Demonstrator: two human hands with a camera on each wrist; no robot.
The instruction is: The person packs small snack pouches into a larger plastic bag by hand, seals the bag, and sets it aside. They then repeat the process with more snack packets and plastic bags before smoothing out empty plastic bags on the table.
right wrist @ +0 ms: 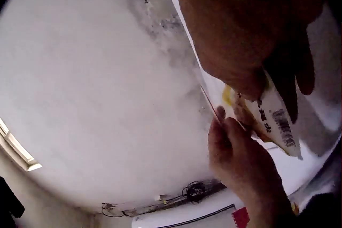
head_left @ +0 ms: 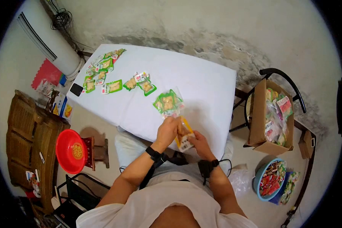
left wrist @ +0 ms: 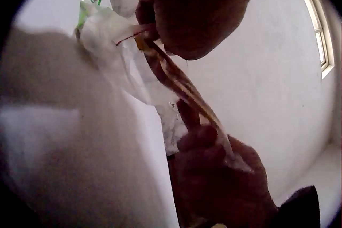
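Observation:
A yellow-edged snack packet (head_left: 185,141) is held between both hands over the near edge of the white table. My left hand (head_left: 166,131) pinches its upper end, and my right hand (head_left: 202,145) grips its lower right side. In the right wrist view the packet's white printed back (right wrist: 280,122) shows beside the right hand (right wrist: 251,30), with the left hand (right wrist: 240,158) at its other end. Just beyond the hands, a green-edged packet (head_left: 167,102) lies on a clear plastic bag (head_left: 179,99).
More green packets (head_left: 114,86) and a black phone (head_left: 76,89) lie on the table (head_left: 205,79). At right stand a cardboard box (head_left: 258,114) of packets and a blue basin (head_left: 258,182). A red basin (head_left: 66,155) is at left.

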